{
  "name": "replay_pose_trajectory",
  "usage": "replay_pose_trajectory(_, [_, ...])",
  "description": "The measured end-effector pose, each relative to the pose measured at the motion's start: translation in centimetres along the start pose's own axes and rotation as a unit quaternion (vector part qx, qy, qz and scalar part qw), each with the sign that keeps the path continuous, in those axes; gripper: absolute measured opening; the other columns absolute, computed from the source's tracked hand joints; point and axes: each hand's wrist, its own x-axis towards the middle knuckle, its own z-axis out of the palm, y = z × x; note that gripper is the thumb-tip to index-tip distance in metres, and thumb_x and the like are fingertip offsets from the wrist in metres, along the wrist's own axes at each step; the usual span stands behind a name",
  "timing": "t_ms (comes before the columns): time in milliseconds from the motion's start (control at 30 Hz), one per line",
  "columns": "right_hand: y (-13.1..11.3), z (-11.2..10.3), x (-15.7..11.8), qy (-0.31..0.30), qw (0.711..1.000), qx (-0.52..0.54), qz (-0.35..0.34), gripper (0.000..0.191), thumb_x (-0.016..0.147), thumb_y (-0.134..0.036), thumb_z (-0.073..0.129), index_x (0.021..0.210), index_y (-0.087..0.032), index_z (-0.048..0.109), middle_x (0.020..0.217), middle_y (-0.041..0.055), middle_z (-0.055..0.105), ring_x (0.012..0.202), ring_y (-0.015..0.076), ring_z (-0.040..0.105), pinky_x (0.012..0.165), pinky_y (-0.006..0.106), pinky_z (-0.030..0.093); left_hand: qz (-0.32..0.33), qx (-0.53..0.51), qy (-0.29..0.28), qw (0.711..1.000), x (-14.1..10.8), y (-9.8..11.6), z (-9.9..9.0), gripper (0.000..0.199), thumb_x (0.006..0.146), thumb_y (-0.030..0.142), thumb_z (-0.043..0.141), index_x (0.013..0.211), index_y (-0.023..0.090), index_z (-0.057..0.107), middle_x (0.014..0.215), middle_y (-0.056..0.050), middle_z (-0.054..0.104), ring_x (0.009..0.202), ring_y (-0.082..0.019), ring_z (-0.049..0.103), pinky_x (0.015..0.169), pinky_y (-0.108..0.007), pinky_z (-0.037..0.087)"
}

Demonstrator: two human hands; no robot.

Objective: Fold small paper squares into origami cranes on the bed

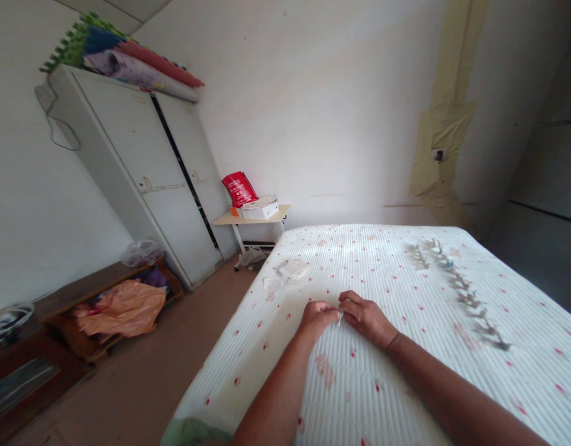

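Note:
Both hands meet low over the middle of a white bed cover (373, 378) with small red marks. My left hand (318, 317) is closed, its thumb and index finger pinching a small white item (340, 318). From the other side, my right hand (366, 316) touches the same item with bent, closed fingers. The item is thin and too small to make out fully. To the right on the cover lies a long row of small grey and white objects (469, 298), with a shorter row (418, 256) beside its far end.
Clear plastic packets (292, 270) lie at the cover's left side. Beyond the bed stands a small table (224, 219) with a red bag (239, 189) and a white box (261, 211). A grey cabinet (127, 142) and a wooden bench with an orange bag (122, 308) are at left.

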Motion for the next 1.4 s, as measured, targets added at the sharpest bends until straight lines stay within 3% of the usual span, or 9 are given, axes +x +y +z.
replay_pose_trajectory(500, [-0.4, -0.3, 0.2, -0.013, 1.000, 0.013, 0.007, 0.017, 0.084, -0.014, 0.041, 0.087, -0.019, 0.056, 0.092, 0.0064, 0.057, 0.079, 0.0125, 0.059, 0.067, 0.021, 0.048, 0.022, 0.017, 0.004, 1.000, -0.2, 0.1, -0.1, 0.022, 0.054, 0.031, 0.067, 0.062, 0.011, 0.066, 0.050, 0.001, 0.055, 0.053, -0.011, 0.046, 0.052, -0.022, 0.031])
replay_pose_trajectory(833, [-0.3, -0.1, 0.2, -0.030, 0.999, -0.003, 0.016, 0.014, 0.080, -0.010, 0.041, 0.080, -0.018, 0.052, 0.091, 0.0055, 0.057, 0.075, 0.0114, 0.059, 0.063, 0.019, 0.046, 0.042, 0.067, 0.025, 0.997, 0.7, -0.9, 0.5, 0.014, 0.059, 0.025, 0.058, 0.062, 0.012, 0.063, 0.052, 0.002, 0.055, 0.050, -0.009, 0.043, 0.050, -0.021, 0.031])
replay_pose_trajectory(967, [-0.3, 0.0, 0.1, -0.034, 0.999, 0.021, 0.024, 0.014, 0.078, -0.009, 0.042, 0.080, -0.018, 0.052, 0.091, 0.0044, 0.057, 0.075, 0.0107, 0.058, 0.064, 0.019, 0.045, 0.031, 0.095, 0.029, 0.995, 0.8, -0.6, 0.6, 0.012, 0.058, 0.025, 0.058, 0.058, 0.013, 0.061, 0.051, 0.002, 0.054, 0.050, -0.010, 0.044, 0.050, -0.021, 0.030])
replay_pose_trajectory(1100, [-0.3, -0.3, 0.2, -0.006, 0.995, 0.091, 0.040, 0.019, 0.074, -0.009, 0.044, 0.088, -0.020, 0.051, 0.097, 0.0057, 0.055, 0.073, 0.0107, 0.056, 0.066, 0.022, 0.045, 0.016, 0.051, 0.033, 0.998, 0.5, 0.2, 0.2, 0.011, 0.055, 0.024, 0.058, 0.055, 0.013, 0.059, 0.046, 0.004, 0.048, 0.048, -0.008, 0.040, 0.049, -0.021, 0.028])
replay_pose_trajectory(1200, [-0.2, -0.2, 0.5, 0.083, 0.976, 0.171, 0.108, 0.019, 0.073, -0.015, 0.046, 0.091, -0.019, 0.049, 0.101, 0.0072, 0.053, 0.064, 0.0096, 0.052, 0.062, 0.024, 0.045, 0.016, -0.008, 0.042, 0.999, 0.2, 0.9, -0.3, 0.013, 0.054, 0.024, 0.059, 0.058, 0.012, 0.060, 0.046, 0.004, 0.048, 0.047, -0.008, 0.040, 0.049, -0.021, 0.028])
replay_pose_trajectory(1267, [-0.4, 0.1, 0.7, 0.112, 0.949, 0.229, 0.184, 0.012, 0.074, -0.022, 0.047, 0.084, -0.019, 0.051, 0.085, 0.0040, 0.055, 0.058, 0.0095, 0.050, 0.056, 0.024, 0.043, 0.024, -0.048, 0.051, 0.997, 0.0, 1.1, -0.4, 0.016, 0.054, 0.026, 0.061, 0.059, 0.011, 0.061, 0.047, 0.003, 0.051, 0.049, -0.008, 0.042, 0.051, -0.021, 0.031])
replay_pose_trajectory(1333, [-0.8, 0.5, 0.9, 0.074, 0.916, 0.298, 0.259, 0.013, 0.075, -0.031, 0.048, 0.078, -0.019, 0.053, 0.062, -0.0017, 0.051, 0.049, 0.0091, 0.045, 0.048, 0.022, 0.038, 0.034, -0.085, 0.054, 0.994, 0.0, 1.1, -0.4, 0.017, 0.054, 0.028, 0.062, 0.059, 0.012, 0.061, 0.049, 0.002, 0.053, 0.051, -0.009, 0.045, 0.054, -0.022, 0.033])
replay_pose_trajectory(1400, [-1.3, 0.7, 1.0, 0.032, 0.885, 0.359, 0.295, 0.020, 0.075, -0.037, 0.050, 0.078, -0.018, 0.057, 0.053, -0.0046, 0.046, 0.044, 0.0083, 0.040, 0.044, 0.021, 0.032, 0.042, -0.110, 0.056, 0.991, -0.1, 1.0, -0.3, 0.018, 0.054, 0.028, 0.062, 0.060, 0.012, 0.060, 0.050, 0.001, 0.054, 0.052, -0.009, 0.046, 0.055, -0.022, 0.034])
